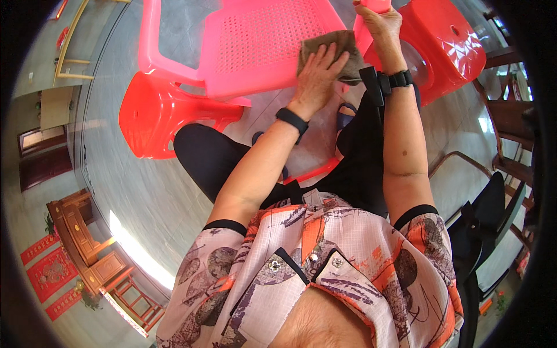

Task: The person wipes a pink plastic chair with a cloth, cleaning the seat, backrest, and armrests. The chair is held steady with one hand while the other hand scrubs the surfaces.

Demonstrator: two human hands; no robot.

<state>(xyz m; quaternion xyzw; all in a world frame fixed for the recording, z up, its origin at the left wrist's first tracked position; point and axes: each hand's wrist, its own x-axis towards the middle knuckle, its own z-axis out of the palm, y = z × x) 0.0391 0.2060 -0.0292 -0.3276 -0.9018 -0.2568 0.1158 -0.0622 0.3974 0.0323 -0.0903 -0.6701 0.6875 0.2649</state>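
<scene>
Where the head view looks down, the left hand (321, 72) lies palm down with its fingers slightly spread over a brown cloth (350, 66), pressing rather than pinching it. The cloth sits directly under those fingers, across the right-hand near corner of the seat of a pink chair (255, 49); it is about as wide as long, so no clear long axis shows. The bare perforated seat stretches left and away from the fingers, its near edge slanting up to the right. The left hand is nearer the cloth; the right hand (381, 24), just beyond its right side, has its fingers curled around a pink bar of the chair.

Counted: 1 cloth, 1 pink chair, 2 wristbands (292, 120), 1 per wrist, and 2 red stools (145, 119), 1 on each side of the chair.
</scene>
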